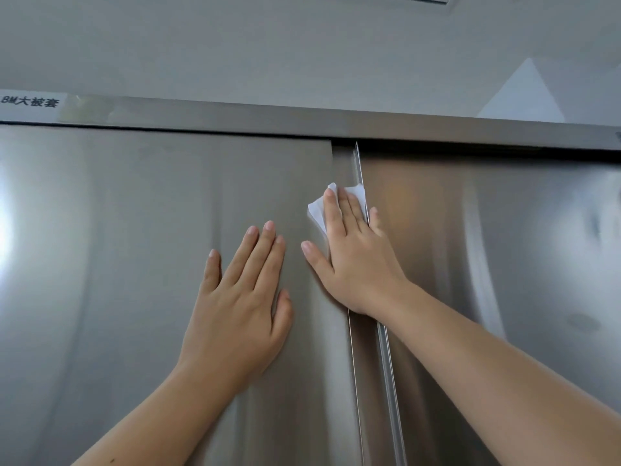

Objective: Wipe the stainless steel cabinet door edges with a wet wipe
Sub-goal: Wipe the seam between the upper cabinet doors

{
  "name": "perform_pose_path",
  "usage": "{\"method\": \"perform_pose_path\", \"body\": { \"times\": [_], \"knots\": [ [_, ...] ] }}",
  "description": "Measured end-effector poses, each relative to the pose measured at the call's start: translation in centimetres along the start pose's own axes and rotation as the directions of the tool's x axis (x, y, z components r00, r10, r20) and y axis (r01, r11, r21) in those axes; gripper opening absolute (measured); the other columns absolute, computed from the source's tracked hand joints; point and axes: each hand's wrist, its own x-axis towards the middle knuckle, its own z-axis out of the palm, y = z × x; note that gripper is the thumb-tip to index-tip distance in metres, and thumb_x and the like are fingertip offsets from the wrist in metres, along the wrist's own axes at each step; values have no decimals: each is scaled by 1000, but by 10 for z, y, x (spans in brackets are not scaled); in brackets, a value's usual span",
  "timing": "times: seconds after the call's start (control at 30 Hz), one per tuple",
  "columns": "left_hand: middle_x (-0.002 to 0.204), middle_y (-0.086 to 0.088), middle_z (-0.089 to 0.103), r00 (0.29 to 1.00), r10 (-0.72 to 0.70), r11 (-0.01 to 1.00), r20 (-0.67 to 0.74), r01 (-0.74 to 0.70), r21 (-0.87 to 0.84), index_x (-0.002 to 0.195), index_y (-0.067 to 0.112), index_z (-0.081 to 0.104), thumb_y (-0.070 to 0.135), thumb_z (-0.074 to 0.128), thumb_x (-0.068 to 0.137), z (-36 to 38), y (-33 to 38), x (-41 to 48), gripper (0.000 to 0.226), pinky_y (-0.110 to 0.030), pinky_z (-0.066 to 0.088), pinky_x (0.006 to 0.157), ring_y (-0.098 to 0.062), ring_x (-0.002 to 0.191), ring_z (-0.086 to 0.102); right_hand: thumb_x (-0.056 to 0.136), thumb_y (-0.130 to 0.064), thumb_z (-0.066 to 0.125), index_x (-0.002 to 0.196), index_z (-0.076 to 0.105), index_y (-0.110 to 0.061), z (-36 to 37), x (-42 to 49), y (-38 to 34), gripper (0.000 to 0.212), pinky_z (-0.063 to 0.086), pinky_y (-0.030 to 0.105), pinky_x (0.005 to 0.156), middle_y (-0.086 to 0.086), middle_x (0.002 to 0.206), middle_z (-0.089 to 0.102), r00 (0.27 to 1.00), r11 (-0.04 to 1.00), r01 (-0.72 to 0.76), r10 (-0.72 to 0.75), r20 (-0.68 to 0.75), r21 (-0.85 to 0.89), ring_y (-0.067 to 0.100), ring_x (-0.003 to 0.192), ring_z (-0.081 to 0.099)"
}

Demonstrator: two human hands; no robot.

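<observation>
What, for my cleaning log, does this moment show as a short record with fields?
left hand: flat on the left door, fingers straight, holding nothing
right hand: fingers straight, pressing the wipe near the left door's right edge
wipe: white, crumpled, partly under the fingers
right door: set back behind that edge
label: white, taped to the top rail, upper left

Left arm (161, 405) raised, left grip (235, 301) flat, splayed; right arm (487, 364) raised, right grip (356, 264) flat, thumb out
</observation>
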Motion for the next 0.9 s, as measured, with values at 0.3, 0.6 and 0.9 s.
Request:
{"method": "perform_pose_path", "body": {
  "times": [0.3, 0.6, 0.9],
  "knots": [
    [144, -17, 38, 1000, -2, 1000, 14, 2, -4, 135, -2, 45, 29, 32, 85, -1, 10, -28, 60, -58, 31, 100, -33, 132, 36, 86, -53, 5, 140, -26, -14, 11, -56, -13, 73, -19, 33, 108, 6, 156, -18, 1000, 998, -10, 8, 24, 65, 18, 143, -18],
    [148, -14, 31, 998, -46, 998, 52, 48, -44, 139, 0, 38, 28, 30, 88, 1, 29, -63, 59, -56, 28, 103, -30, 136, 29, 87, -54, 1, 137, -26, -12, 19, -104, -24, 71, -23, 28, 108, 8, 151, -19, 999, 998, 27, -28, 23, 58, 25, 143, -14],
    [149, -12, 28, 998, -24, 998, 63, 27, -58, 141, 2, 35, 24, 30, 91, 2, 53, -119, 55, -52, 19, 107, -22, 138, 25, 92, -44, 19, 144, -1, -5, 23, -159, -39, 68, -8, 37, 113, 18, 154, 5, 999, 995, -3, -1, 45, 104, 30, 143, 1]
  ]
}}
